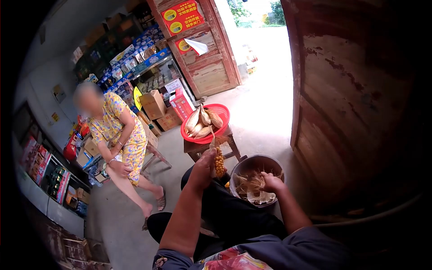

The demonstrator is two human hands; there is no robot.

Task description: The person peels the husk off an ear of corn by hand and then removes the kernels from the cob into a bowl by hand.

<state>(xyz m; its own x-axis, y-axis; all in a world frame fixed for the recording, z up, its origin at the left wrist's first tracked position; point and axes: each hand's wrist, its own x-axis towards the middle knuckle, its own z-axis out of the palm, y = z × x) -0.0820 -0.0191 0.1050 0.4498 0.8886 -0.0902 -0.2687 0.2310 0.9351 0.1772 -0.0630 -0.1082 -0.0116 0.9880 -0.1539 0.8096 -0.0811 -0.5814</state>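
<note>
left hand (203, 168): fingers closed round the upper part of a corn cob (219, 163), held upright in front of the knees
corn cob: yellow and orange kernels bared, a bit of dry husk at its top, just below the stool edge
right hand (271, 182): lowered over the rim of the metal bucket (240, 167), fingers curled on a tuft of dry husks (254, 189); how tight the grip is, i cannot tell
metal bucket: on the floor beside the right knee, holding pale stripped husks
wooden stool (198, 147): just beyond the cob, carrying a red basket (220, 110)
red basket: tilted plastic, with several unhusked cobs (201, 122) lying in it
seated person (121, 135): to the left, floral clothes, one hand on the knee, well apart from the stool
shop shelves (135, 58): behind that person, packed with boxed goods, cardboard boxes (153, 104) stacked below
wooden door (355, 90): open at right, worn paint
</note>
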